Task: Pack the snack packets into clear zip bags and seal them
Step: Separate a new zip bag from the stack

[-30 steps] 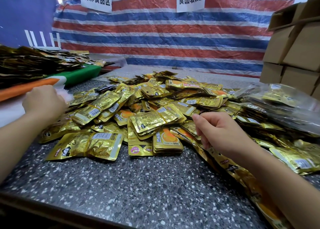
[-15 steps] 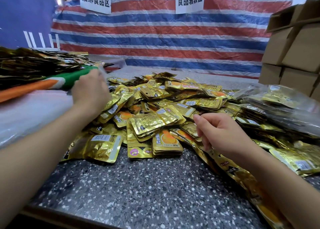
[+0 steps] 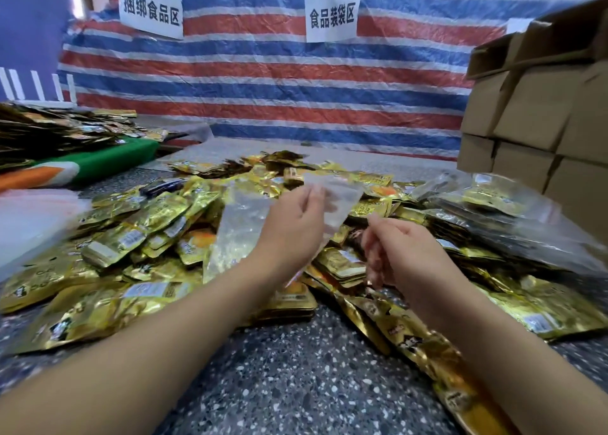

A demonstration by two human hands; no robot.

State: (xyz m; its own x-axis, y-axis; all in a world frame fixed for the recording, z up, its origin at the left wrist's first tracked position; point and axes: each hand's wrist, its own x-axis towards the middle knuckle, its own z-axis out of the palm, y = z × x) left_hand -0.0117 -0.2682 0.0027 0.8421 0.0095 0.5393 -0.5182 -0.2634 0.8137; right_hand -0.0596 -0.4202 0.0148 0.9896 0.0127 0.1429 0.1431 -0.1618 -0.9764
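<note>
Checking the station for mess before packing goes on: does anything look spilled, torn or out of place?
Nothing looks spilled or torn. The gold snack packets lie in a loose heap on the speckled table, apparently as working stock. The left hand holds an empty clear zip bag.

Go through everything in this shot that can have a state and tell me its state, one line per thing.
left hand: raised over the pile, pinching a clear bag
clear zip bag: held up, looks empty; top too blurred to tell open or sealed
right hand: fingers curled, nothing plainly held
snack packets: loose, heaped on the table
filled clear bags: packed with packets, stacked at right
cardboard boxes: stacked; top one has its flap open
</note>
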